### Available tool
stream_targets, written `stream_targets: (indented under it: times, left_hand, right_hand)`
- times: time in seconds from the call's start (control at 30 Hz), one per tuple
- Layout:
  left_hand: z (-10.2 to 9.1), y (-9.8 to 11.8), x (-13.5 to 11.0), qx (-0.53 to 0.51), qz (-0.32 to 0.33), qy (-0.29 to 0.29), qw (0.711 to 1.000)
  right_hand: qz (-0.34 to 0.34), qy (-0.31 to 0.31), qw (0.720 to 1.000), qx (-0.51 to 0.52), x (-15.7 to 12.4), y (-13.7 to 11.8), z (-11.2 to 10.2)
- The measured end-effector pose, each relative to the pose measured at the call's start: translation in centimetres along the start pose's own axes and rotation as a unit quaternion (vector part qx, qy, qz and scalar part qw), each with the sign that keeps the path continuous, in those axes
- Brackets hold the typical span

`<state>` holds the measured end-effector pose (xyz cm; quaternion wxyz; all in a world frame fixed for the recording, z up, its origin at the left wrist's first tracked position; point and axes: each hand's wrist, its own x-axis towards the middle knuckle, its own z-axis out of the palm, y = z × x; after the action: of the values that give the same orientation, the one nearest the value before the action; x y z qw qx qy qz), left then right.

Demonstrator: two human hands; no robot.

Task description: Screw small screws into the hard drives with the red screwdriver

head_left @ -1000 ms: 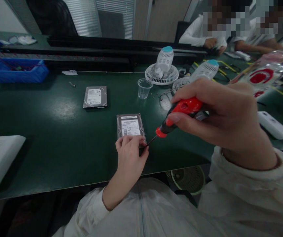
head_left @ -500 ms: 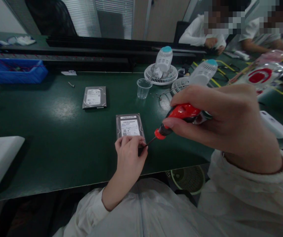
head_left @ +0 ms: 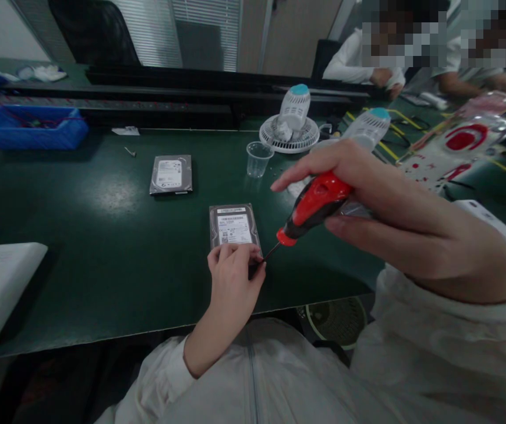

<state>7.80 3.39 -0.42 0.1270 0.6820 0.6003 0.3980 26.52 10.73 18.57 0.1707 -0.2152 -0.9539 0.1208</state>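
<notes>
A hard drive (head_left: 232,222) with a white label lies near the table's front edge. My left hand (head_left: 232,282) is closed on its near end, fingers over the top and thumb at the right corner. In my right hand (head_left: 394,218) is a red and black screwdriver (head_left: 323,197), held slanted. Its thin shaft reaches down to the drive's near right corner, beside my left thumb; the tip's exact seat is hidden. The index finger of that hand is lifted off the handle. A second hard drive (head_left: 171,175) rests farther back to the left.
A clear plastic cup (head_left: 259,160) stands beyond the drive, with white fan parts (head_left: 294,118) behind it. At the left are a white device (head_left: 3,294) and a blue bin (head_left: 32,132); a small screw-like piece (head_left: 129,151) lies between. Co-workers sit at back right.
My right index finger has extended away from the screwdriver handle, and the thumb has shifted back along it. The handle is tilted slightly steeper. My left hand stays on the hard drive.
</notes>
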Motion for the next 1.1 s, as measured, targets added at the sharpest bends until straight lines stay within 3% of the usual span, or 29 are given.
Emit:
stream_targets:
  times: [0.23, 0.7, 0.87, 1.1]
  left_hand:
    - [0.2, -0.1, -0.1, -0.002, -0.001, 0.01, 1.0]
    - [0.1, -0.2, -0.3, 0.038, 0.013, 0.025, 0.999]
    - [-0.9, 0.1, -1.2, 0.121, 0.042, 0.041, 0.991]
    - [-3.0, -0.9, -2.8, 0.109, 0.107, 0.007, 0.988]
  right_hand:
    - [-0.005, 0.04, 0.992, -0.119, -0.4, 0.2, -0.8]
    - [-0.014, -0.027, 0.994, -0.108, 0.3, 0.3, -1.6]
    - [0.009, -0.016, 0.992, -0.127, 0.6, 0.3, -1.8]
    - [0.002, -0.014, 0.992, -0.125, 0.6, 0.4, -1.6]
